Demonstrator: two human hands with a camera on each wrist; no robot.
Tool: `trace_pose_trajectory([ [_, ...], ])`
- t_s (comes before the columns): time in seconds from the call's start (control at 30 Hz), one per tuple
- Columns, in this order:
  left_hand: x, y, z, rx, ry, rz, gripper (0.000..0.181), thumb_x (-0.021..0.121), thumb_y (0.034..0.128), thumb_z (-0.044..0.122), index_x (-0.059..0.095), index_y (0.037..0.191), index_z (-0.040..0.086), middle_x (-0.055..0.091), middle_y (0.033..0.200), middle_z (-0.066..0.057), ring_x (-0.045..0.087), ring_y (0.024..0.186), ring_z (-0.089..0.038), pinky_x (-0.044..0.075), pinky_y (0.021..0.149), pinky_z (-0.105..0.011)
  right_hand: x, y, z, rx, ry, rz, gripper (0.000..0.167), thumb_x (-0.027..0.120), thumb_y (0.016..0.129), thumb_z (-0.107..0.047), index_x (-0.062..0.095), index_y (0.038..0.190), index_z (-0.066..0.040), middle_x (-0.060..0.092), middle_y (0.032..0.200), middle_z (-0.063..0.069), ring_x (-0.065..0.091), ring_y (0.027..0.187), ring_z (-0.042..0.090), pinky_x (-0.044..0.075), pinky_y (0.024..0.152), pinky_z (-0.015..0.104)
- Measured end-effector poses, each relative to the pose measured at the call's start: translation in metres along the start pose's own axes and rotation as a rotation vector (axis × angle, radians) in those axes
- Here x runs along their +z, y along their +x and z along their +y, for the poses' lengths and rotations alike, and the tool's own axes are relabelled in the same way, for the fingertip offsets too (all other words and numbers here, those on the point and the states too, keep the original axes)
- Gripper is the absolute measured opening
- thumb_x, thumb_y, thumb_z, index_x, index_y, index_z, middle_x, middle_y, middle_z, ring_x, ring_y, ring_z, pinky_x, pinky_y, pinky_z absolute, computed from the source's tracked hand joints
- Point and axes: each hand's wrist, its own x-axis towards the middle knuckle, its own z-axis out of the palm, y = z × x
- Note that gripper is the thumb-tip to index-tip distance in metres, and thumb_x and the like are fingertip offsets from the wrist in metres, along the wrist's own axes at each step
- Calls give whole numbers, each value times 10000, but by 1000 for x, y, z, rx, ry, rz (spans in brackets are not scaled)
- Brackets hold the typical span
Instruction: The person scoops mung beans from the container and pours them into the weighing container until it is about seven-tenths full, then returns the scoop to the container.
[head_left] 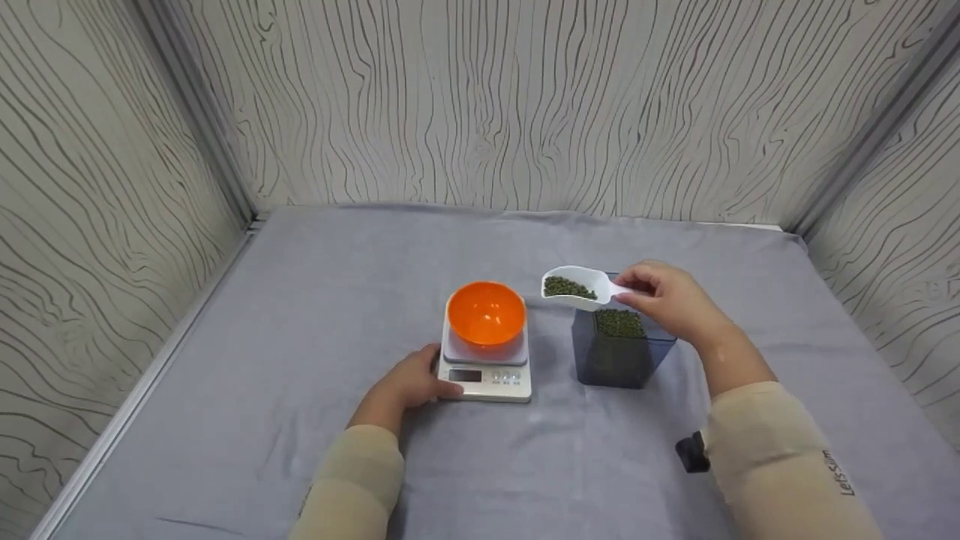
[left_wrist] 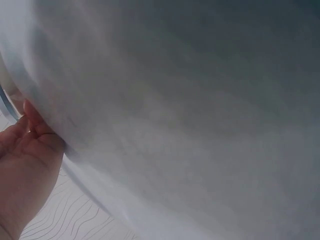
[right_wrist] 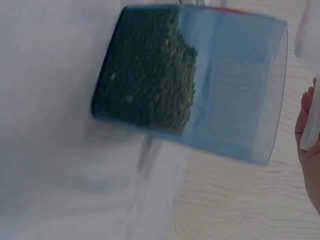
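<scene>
In the head view my right hand (head_left: 671,300) pinches the handle of a white scoop (head_left: 604,291) that carries small green beans (head_left: 568,288), likely mung beans. The scoop is held above the left back rim of a clear bluish bin (head_left: 589,352), partly filled with the same beans (right_wrist: 150,70). A white kitchen scale (head_left: 495,388) lies left of the bin, with an orange bowl (head_left: 487,315) on its platform. No beans show inside the bowl. My left hand (head_left: 416,379) grips the scale's front left edge, thumb on top by the display; its other fingers are partly hidden.
A grey cloth (head_left: 300,300) with some wrinkles covers the table. Wood-grain panels (head_left: 480,105) stand at the back and both sides. A small black object (head_left: 692,454) sits against the right sleeve. The left wrist view is mostly blurred cloth.
</scene>
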Motion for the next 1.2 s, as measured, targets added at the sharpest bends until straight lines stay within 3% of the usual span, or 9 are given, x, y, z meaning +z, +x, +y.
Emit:
trace_pose_trajectory([
  [0.23, -1, 2, -1, -7, 1, -5, 830, 801, 678, 264, 385, 1388, 153, 432, 1379, -65, 423, 1164, -251, 274, 1046, -476, 19, 14, -24, -57, -38, 2, 96, 659, 831, -98, 661, 895, -27, 589, 902, 79, 522, 836, 192, 446, 756, 349],
  [0.5, -2, -1, 2, 19, 41, -4, 810, 792, 688, 264, 392, 1378, 122, 445, 1360, -87, 436, 1143, -257, 305, 1027, -465, 38, 25, -41, -135, -156, -35, 45, 662, 792, -41, 642, 818, -10, 572, 828, 83, 505, 781, 215, 431, 710, 375],
  [0.97, -2, 1, 0, 4, 36, -6, 823, 796, 684, 273, 387, 1380, 115, 440, 1364, -94, 425, 1163, -262, 275, 1042, -481, 49, 31, -66, -146, -390, -91, 74, 658, 786, -27, 627, 846, 2, 534, 800, 91, 531, 778, 268, 459, 747, 418],
  [1.2, -2, 2, -1, 9, 25, -11, 832, 800, 680, 275, 385, 1382, 109, 445, 1362, -89, 432, 1152, -252, 281, 1042, -467, 51, 30, -74, -261, -514, -65, 108, 671, 770, -37, 611, 851, 3, 524, 799, 101, 537, 776, 295, 453, 733, 427],
])
